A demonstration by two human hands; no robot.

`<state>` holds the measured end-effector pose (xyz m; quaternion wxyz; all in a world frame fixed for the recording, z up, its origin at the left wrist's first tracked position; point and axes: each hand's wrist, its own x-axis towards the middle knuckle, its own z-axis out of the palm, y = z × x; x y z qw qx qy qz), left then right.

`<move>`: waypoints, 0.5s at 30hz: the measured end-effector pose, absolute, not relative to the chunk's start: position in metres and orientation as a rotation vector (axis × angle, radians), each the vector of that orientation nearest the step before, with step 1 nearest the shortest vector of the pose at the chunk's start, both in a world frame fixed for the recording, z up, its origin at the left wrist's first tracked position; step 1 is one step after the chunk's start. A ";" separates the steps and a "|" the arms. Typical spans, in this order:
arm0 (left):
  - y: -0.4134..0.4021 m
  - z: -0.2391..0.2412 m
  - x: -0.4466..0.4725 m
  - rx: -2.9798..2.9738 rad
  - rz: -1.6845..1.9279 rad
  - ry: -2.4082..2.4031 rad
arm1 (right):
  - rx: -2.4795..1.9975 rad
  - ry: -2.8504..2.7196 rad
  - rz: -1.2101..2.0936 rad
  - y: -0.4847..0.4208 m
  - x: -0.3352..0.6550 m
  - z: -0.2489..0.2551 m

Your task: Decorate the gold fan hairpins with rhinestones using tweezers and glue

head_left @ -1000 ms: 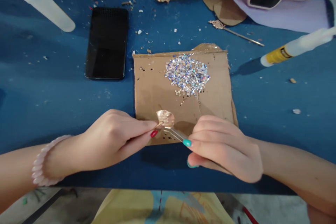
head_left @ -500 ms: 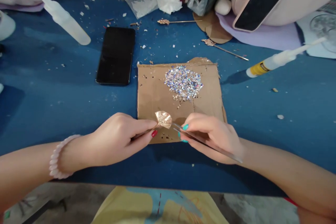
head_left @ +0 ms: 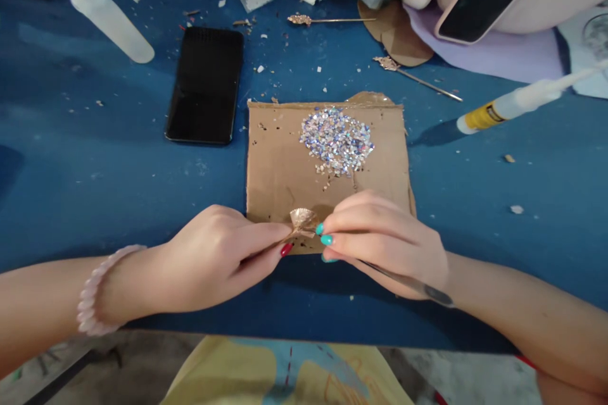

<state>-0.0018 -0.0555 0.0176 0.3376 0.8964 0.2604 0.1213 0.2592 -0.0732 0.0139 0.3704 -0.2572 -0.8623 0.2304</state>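
Both hands are being held together at the near edge of the cardboard (head_left: 280, 164). A small gold fan (head_left: 303, 220) is being pinched between the thumb and forefinger of the left hand (head_left: 216, 259), which is closed on the fan's left side. The right hand (head_left: 387, 240) is being closed around tweezers (head_left: 413, 285), whose dark rear end is being shown below the palm. Their tips are being hidden by the fingers, which are being pressed to the fan from the right. The fan is thus being held between the two hands, just above the cardboard's near edge. A pale bracelet (head_left: 90, 294) is being worn on the left wrist.

Farther up the cardboard, a heap of sequins (head_left: 337, 139) is being displayed. A dark phone (head_left: 205, 83) is being left just beside the cardboard on the blue table (head_left: 95, 164), its screen blank. To the right, a glue bottle (head_left: 515, 103) is being propped at a slant. Its yellow label is being marked with dark print that is too small to be read. Two gold pins (head_left: 418, 76) are being left beyond the cardboard, and a clear bottle (head_left: 102, 9) is lying at the far left.
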 end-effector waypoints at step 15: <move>-0.054 0.019 0.000 2.304 0.370 0.621 | -0.645 -2.221 0.564 -0.075 0.260 0.016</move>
